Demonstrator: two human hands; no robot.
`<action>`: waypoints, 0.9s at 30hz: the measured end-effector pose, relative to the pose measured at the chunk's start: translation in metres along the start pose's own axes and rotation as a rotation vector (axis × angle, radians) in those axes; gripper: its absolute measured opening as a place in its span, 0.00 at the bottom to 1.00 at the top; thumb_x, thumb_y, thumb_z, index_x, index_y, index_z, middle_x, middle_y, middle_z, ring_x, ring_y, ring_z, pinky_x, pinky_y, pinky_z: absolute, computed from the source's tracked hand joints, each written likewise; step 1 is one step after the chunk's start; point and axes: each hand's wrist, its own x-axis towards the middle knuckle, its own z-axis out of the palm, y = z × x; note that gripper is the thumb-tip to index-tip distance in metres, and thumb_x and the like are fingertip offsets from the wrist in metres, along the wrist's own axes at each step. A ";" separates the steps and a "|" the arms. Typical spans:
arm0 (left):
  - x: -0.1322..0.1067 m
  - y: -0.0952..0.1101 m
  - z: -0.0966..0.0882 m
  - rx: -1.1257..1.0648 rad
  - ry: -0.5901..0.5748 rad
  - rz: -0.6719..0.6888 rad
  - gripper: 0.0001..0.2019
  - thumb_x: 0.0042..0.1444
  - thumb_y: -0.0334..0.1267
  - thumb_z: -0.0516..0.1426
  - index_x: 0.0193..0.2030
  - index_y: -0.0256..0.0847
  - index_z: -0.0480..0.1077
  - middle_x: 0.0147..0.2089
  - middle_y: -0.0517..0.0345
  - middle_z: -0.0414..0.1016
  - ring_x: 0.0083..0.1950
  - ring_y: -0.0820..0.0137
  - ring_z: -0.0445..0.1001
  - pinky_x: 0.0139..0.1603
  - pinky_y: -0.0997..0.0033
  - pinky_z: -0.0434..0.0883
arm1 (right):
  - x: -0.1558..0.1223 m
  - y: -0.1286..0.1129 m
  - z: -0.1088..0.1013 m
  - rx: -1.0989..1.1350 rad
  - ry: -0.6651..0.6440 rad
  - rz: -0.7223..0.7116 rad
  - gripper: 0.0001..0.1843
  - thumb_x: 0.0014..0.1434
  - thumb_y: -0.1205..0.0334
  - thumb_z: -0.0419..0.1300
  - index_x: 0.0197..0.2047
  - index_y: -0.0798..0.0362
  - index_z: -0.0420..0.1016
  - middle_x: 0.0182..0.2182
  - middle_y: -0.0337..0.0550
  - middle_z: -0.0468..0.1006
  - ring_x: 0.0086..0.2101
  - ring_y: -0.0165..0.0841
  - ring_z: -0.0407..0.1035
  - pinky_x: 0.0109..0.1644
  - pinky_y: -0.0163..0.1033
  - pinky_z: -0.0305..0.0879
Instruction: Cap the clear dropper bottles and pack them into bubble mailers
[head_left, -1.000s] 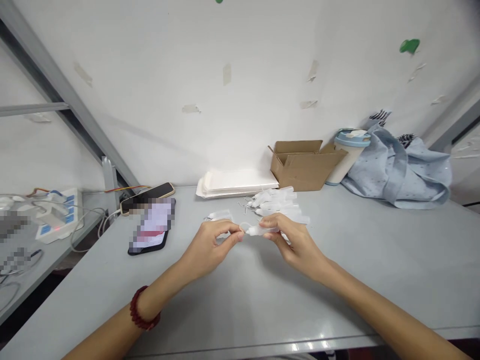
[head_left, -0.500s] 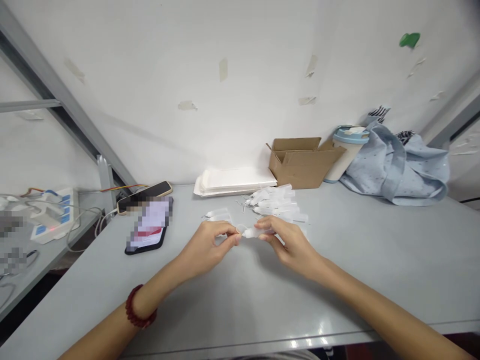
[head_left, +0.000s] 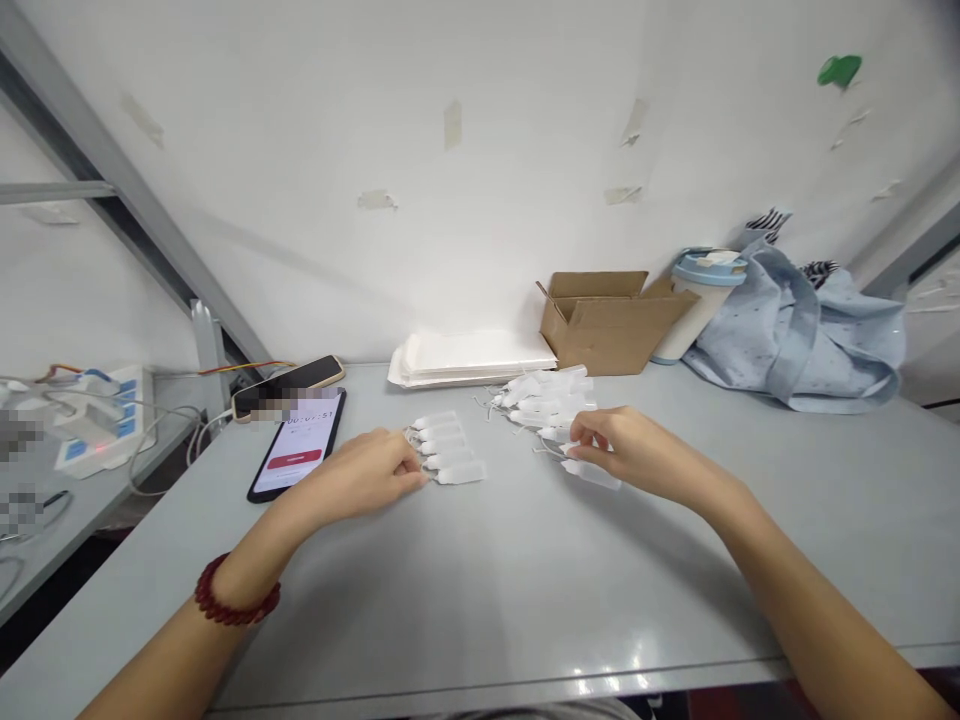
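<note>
Small translucent white tubes with narrow tips and thin strings lie in two groups. On the left, several form a neat row (head_left: pixel 442 438), tips toward my left hand (head_left: pixel 379 470). Its fingers are pinched together at the string end of the nearest tube (head_left: pixel 461 473) in that row, which lies flat on the table. My right hand (head_left: pixel 622 445) is over the near end of the looser pile (head_left: pixel 544 390). Its thumb and fingers close around the tip of one tube, mostly hidden under the hand. Another tube (head_left: pixel 592 474) lies just below the right thumb.
A stack of white envelopes (head_left: pixel 472 358), an open cardboard box (head_left: pixel 615 335), a lidded cup (head_left: pixel 694 305) and a blue cloth bag (head_left: pixel 795 340) stand along the wall. Two phones, one running a timer (head_left: pixel 300 440), lie left. A power strip (head_left: pixel 109 425) with cables is at far left.
My hands have moved apart from the middle, where they held one tube between them. That tube now lies at the near end of the left row, and my right hand is at the pile.
</note>
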 end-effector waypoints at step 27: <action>0.022 -0.025 0.026 0.015 -0.032 0.107 0.35 0.51 0.58 0.56 0.65 0.53 0.53 0.70 0.49 0.46 0.66 0.49 0.52 0.58 0.50 0.62 | -0.008 -0.017 0.005 -0.253 -0.245 -0.018 0.03 0.54 0.66 0.58 0.29 0.53 0.72 0.28 0.44 0.75 0.30 0.35 0.69 0.29 0.34 0.55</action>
